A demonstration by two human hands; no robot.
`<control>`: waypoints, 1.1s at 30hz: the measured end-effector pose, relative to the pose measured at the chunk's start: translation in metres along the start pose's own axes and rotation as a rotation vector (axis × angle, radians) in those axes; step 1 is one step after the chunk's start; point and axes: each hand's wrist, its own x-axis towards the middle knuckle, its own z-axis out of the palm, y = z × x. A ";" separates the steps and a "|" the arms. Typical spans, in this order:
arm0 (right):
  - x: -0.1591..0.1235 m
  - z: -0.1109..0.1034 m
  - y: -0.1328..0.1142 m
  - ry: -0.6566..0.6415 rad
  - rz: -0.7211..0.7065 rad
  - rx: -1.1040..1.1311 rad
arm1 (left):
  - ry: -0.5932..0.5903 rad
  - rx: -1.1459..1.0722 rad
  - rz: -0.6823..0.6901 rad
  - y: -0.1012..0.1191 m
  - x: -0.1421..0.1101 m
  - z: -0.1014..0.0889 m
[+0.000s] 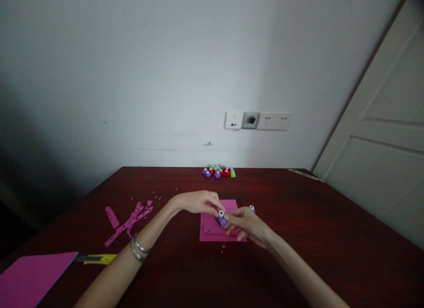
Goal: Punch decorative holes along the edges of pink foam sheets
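A small purple craft punch with a white-ringed button is held between my two hands over pink paper. Thumb and fingers of my right hand grip its right side. From the left, my left hand reaches over the paper, its fingertips closed at the punch's upper left edge. The paper seems to lie in layers, with a small dark hole near its lower left. Another purple punch stands just behind my right hand, partly hidden by it.
Several purple, red and green punches cluster by the wall. At left lie punched pink paper strips, a yellow utility knife and a larger pink sheet. Pink bits lie near the paper's front edge. A thin strip lies back right.
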 end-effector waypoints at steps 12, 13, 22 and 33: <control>-0.004 0.019 0.006 0.394 -0.291 -0.537 | 0.078 -0.003 -0.027 -0.005 0.003 0.002; -0.004 0.020 0.006 0.408 -0.312 -0.575 | 0.082 -0.008 -0.021 -0.005 0.003 0.002; -0.008 0.025 0.004 0.524 -0.436 -0.867 | 0.073 0.004 -0.005 -0.006 0.008 0.008; -0.022 0.030 0.016 0.658 -0.299 -0.814 | 0.125 -0.097 -0.150 -0.028 0.010 0.015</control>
